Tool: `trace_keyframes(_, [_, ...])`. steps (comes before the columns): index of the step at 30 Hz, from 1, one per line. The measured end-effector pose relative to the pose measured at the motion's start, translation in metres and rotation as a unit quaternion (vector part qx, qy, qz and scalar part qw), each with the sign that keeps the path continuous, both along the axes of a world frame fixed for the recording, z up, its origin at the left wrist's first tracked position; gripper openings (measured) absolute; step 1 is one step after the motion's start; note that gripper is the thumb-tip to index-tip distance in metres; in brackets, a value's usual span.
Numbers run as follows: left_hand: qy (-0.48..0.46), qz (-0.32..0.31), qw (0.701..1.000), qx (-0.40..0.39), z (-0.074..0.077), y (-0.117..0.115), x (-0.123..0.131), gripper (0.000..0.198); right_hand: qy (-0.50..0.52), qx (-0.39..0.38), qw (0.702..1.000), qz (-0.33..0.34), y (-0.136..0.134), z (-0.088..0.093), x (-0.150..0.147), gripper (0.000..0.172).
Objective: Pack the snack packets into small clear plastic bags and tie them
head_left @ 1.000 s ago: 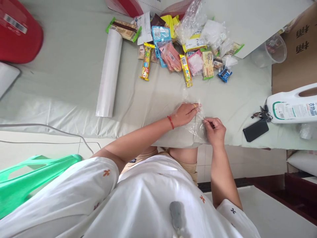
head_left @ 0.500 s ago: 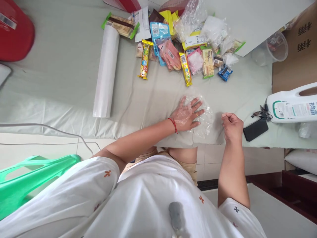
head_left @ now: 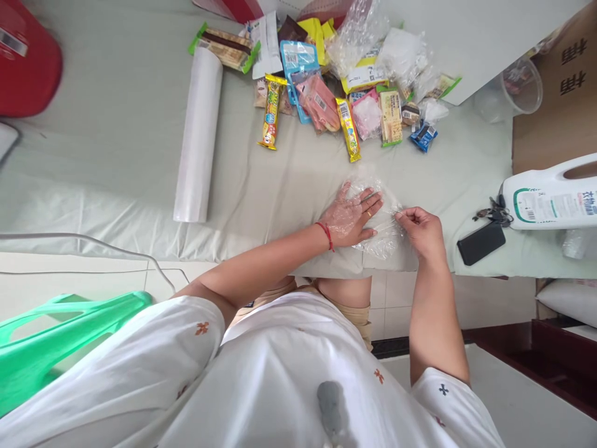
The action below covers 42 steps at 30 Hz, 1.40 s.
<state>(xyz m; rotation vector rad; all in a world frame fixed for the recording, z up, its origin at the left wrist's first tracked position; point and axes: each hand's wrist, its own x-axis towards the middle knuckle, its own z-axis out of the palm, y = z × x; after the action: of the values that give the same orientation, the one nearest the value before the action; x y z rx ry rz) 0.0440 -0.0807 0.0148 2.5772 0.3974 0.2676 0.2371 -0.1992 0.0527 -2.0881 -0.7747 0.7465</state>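
A crinkled clear plastic film [head_left: 387, 233] lies on the cloth-covered table near its front edge. My left hand [head_left: 347, 218], with a red string at the wrist, lies flat on or partly under the film, fingers spread. Thumb and fingertips of my right hand [head_left: 422, 230] pinch the film's right edge. Beyond the hands are a yellow snack stick [head_left: 348, 129], a second yellow stick [head_left: 272, 112] and a pink packet [head_left: 321, 102]. A roll of clear plastic [head_left: 199, 134] lies to the left.
Several snack packets and crumpled clear bags [head_left: 401, 56] are heaped at the back. On the right are a black phone [head_left: 481, 242], keys [head_left: 494, 213], a white bottle [head_left: 550, 196] and a cardboard box [head_left: 550, 124]. A red container [head_left: 32, 68] stands at the left.
My right hand has moved left and now pinches the right edge of the clear film. My left hand stays flat in almost the same place.
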Motion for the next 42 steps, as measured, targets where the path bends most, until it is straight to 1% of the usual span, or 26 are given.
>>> trace_keyframes(2, [0.006, -0.007, 1.0, -0.008, 0.002, 0.001, 0.0, 0.069, 0.049, 0.007, 0.999, -0.006, -0.002, 0.003, 0.002, 0.039])
trace_keyframes(5, [0.012, -0.01, 1.0, -0.014, 0.003, 0.001, -0.001, 0.068, 0.136, -0.012, 0.991, -0.016, -0.003, 0.006, 0.004, 0.046])
trace_keyframes(8, [0.015, -0.007, 1.0, -0.013, 0.003, 0.001, -0.001, 0.068, 0.162, -0.023, 0.986, -0.02, -0.002, 0.008, 0.004, 0.047])
trace_keyframes(11, [0.014, -0.006, 1.0, -0.012, 0.002, 0.0, 0.0, 0.068, 0.157, -0.018, 0.987, -0.036, -0.001, 0.008, 0.005, 0.045])
trace_keyframes(16, [0.006, -0.004, 1.0, -0.012, -0.001, 0.0, 0.0, 0.067, 0.137, 0.003, 0.987, -0.089, -0.002, 0.004, 0.006, 0.043])
trace_keyframes(20, [0.006, -0.007, 1.0, -0.013, -0.002, 0.0, -0.001, 0.067, 0.096, 0.012, 0.99, -0.099, -0.009, -0.003, 0.006, 0.042])
trace_keyframes(25, [-0.026, -0.005, 0.999, -0.031, -0.003, -0.001, -0.001, 0.08, 0.055, 0.034, 0.994, -0.088, -0.014, -0.011, 0.005, 0.039])
trace_keyframes(29, [-0.044, 0.003, 0.998, -0.04, -0.003, -0.002, -0.001, 0.079, -0.024, 0.044, 0.997, -0.063, -0.016, -0.012, 0.005, 0.033])
trace_keyframes(32, [-0.032, -0.003, 0.999, -0.034, -0.001, -0.002, -0.001, 0.076, -0.068, 0.033, 0.996, -0.036, -0.02, -0.011, 0.007, 0.03])
trace_keyframes(34, [-0.012, -0.012, 1.0, -0.027, 0.001, -0.002, -0.002, 0.083, -0.065, 0.023, 0.997, -0.032, -0.021, -0.01, 0.01, 0.03])
trace_keyframes(38, [0.024, -0.036, 0.999, -0.004, 0.003, 0.0, -0.003, 0.109, -0.042, 0.015, 0.999, -0.016, -0.018, -0.007, 0.016, 0.031])
trace_keyframes(42, [0.031, -0.039, 0.999, 0.0, 0.002, 0.0, -0.002, 0.112, -0.009, 0.011, 1.0, -0.003, -0.012, 0.0, 0.02, 0.029])
